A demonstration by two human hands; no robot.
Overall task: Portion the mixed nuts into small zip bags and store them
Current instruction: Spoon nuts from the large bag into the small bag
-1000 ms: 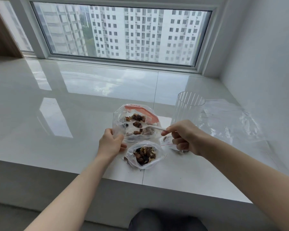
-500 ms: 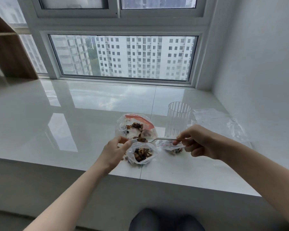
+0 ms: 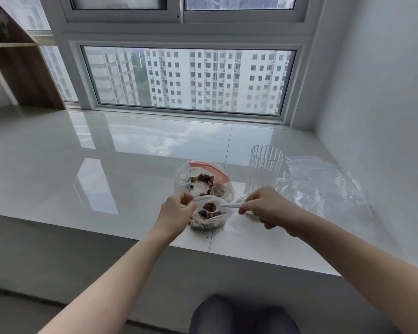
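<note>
Near the ledge's (image 3: 130, 189) front edge, a nut-filled small zip bag (image 3: 209, 219) is pinched open by the left hand (image 3: 176, 210), while a loaded spoon (image 3: 215, 206) is gripped by the right hand's (image 3: 266, 207) curled fingers.

Both forearms bare to the frame edge, no sleeves, watch, rings or bands visible on either. Left hand (image 3: 177, 213) and right hand (image 3: 267, 204) ungloved; nails too small to make out. Knee (image 3: 241, 314) at bottom centre covered in dark grey fabric, plain and without visible seams or markings.
</note>
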